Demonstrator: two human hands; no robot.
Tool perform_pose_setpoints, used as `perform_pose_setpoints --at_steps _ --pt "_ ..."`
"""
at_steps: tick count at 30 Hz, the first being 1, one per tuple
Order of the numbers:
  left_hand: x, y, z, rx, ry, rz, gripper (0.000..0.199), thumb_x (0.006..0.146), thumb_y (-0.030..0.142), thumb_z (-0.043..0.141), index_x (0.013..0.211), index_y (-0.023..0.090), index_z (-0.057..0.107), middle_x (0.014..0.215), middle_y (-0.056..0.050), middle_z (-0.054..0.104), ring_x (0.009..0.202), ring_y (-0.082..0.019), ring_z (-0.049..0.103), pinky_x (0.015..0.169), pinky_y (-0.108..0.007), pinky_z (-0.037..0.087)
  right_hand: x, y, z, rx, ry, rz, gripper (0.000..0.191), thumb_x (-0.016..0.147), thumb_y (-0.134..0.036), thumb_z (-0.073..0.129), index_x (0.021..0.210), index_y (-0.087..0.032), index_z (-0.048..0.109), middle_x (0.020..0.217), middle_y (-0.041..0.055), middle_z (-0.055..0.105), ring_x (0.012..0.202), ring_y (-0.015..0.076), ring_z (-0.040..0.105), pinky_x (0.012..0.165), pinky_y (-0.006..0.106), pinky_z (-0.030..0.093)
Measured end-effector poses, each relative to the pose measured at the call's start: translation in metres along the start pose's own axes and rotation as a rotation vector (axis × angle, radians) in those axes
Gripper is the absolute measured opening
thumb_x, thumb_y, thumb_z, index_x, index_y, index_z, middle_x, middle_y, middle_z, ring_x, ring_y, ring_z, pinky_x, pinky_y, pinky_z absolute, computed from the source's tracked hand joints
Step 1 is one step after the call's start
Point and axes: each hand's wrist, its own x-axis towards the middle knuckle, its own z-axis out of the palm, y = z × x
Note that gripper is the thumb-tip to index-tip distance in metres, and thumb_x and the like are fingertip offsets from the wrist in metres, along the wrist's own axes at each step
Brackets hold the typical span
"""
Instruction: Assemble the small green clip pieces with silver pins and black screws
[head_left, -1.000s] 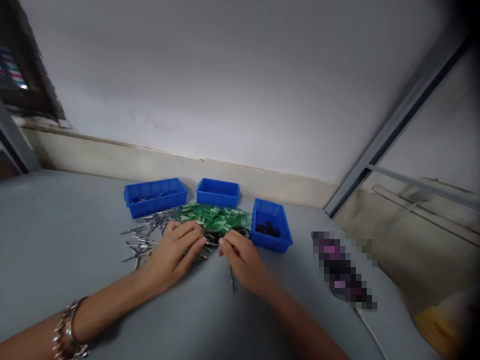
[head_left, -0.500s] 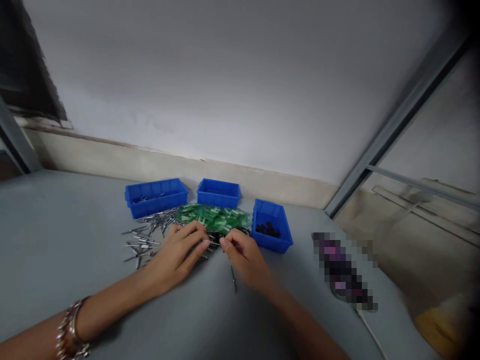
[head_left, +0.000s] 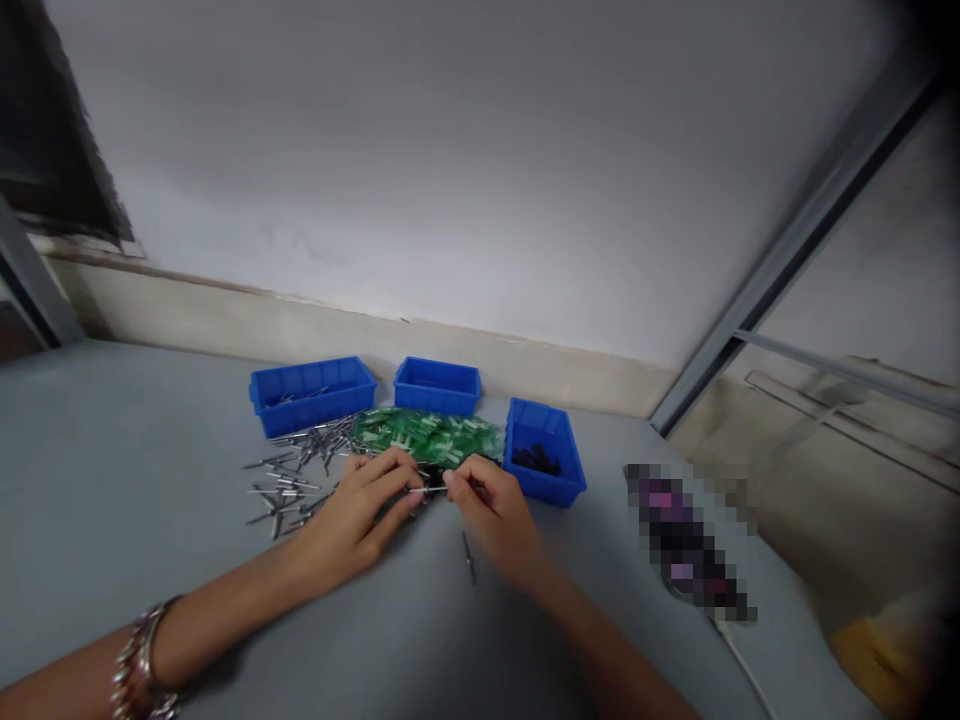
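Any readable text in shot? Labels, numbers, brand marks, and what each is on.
No readable text anywhere.
The blue plastic bins show no legible markings.
The pixelated object on the grey table is too blurred to read.

Parts bins [head_left: 437, 386] bright blue; plastic pieces [head_left: 424, 434] translucent green; metal pins [head_left: 296, 462] silver; tabletop [head_left: 150, 450] pale grey.

Grey tabletop [head_left: 112, 450] — white wall [head_left: 450, 180] behind
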Motion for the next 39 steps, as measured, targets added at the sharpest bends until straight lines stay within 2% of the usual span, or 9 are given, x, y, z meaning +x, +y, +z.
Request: perform_pose_setpoints --at_steps 6,11,15,20,23,29,36,39 --pt "0.0013 0.0027 -0.0015 -0.049 -0.059 -0.051 0.021 0.093 0.026 0.032 0.088 0.019 0.051 0.093 -0.002 0.052 0.086 -0.018 0.048 0.076 -0.034 0.034 0.0001 0.001 0.0006 0.012 0.033 0.012 0.023 0.082 -0.03 0.045 0.062 -0.019 0.042 0.06 -0.0035 0.04 0.057 0.0093 0.038 0.053 0.022 0.03" --pt "0.0017 0.0017 -0.0008 -0.089 -0.019 -0.07 0.029 0.093 0.026 0.03 0.074 0.017 0.05 0.085 -0.002 0.052 0.079 -0.016 0.048 0.074 -0.031 0.034 -0.0002 0.0006 0.0012 0.014 0.024 0.012 0.022 0.082 -0.03 0.046 0.064 -0.018 0.044 0.06 -0.004 0.041 0.057 0.009 0.039 0.054 0.022 0.03" --pt "0.0013 0.0007 -0.0001 -0.093 0.021 -0.066 0.026 0.092 0.026 0.031 0.079 0.018 0.051 0.086 -0.002 0.052 0.081 -0.017 0.047 0.074 -0.032 0.034 -0.0003 -0.0018 -0.0002 0.002 -0.01 -0.002 0.024 0.084 -0.031 0.044 0.065 -0.018 0.046 0.063 -0.0028 0.044 0.061 0.0097 0.042 0.057 0.022 0.032" --pt "0.0025 0.0009 0.0005 -0.066 -0.02 -0.059 0.022 0.091 0.025 0.032 0.081 0.019 0.05 0.087 -0.001 0.051 0.082 -0.017 0.048 0.075 -0.033 0.034 0.0001 -0.0019 -0.0011 -0.049 0.004 -0.059 0.028 0.086 -0.029 0.04 0.062 -0.017 0.047 0.062 -0.0017 0.046 0.061 0.0104 0.044 0.058 0.023 0.032" --pt "0.0025 0.0017 0.0004 -0.085 -0.017 -0.065 0.022 0.091 0.026 0.033 0.079 0.019 0.05 0.086 -0.001 0.051 0.081 -0.017 0.048 0.074 -0.032 0.035 -0.0003 -0.001 -0.0001 -0.097 0.013 -0.045 0.027 0.086 -0.029 0.041 0.061 -0.018 0.046 0.062 -0.0019 0.045 0.06 0.0105 0.043 0.057 0.023 0.031" --pt "0.0026 0.0024 -0.0016 -0.064 0.018 -0.096 0.028 0.092 0.027 0.03 0.076 0.018 0.05 0.086 -0.002 0.051 0.082 -0.017 0.048 0.074 -0.033 0.035 -0.001 -0.0014 0.0026 -0.155 -0.122 -0.021 0.027 0.085 -0.025 0.04 0.06 -0.018 0.044 0.059 -0.0026 0.044 0.059 0.0105 0.043 0.057 0.024 0.031" --pt "0.0002 -0.0018 0.0063 -0.063 -0.105 -0.036 0.025 0.093 0.027 0.03 0.082 0.019 0.052 0.088 -0.002 0.052 0.082 -0.017 0.048 0.075 -0.032 0.035 0.0001 -0.0012 -0.0004 -0.142 0.002 -0.082 0.028 0.087 -0.028 0.037 0.061 -0.019 0.038 0.061 -0.0024 0.043 0.061 0.0108 0.043 0.058 0.023 0.031" --pt "0.0008 -0.0007 0.0046 -0.058 -0.057 -0.06 0.026 0.092 0.026 0.03 0.08 0.018 0.052 0.088 -0.002 0.053 0.083 -0.017 0.048 0.075 -0.032 0.035 -0.0003 0.0005 0.0001 -0.179 -0.025 -0.077 0.028 0.087 -0.026 0.037 0.06 -0.019 0.038 0.061 -0.0025 0.043 0.061 0.0109 0.043 0.058 0.023 0.031"
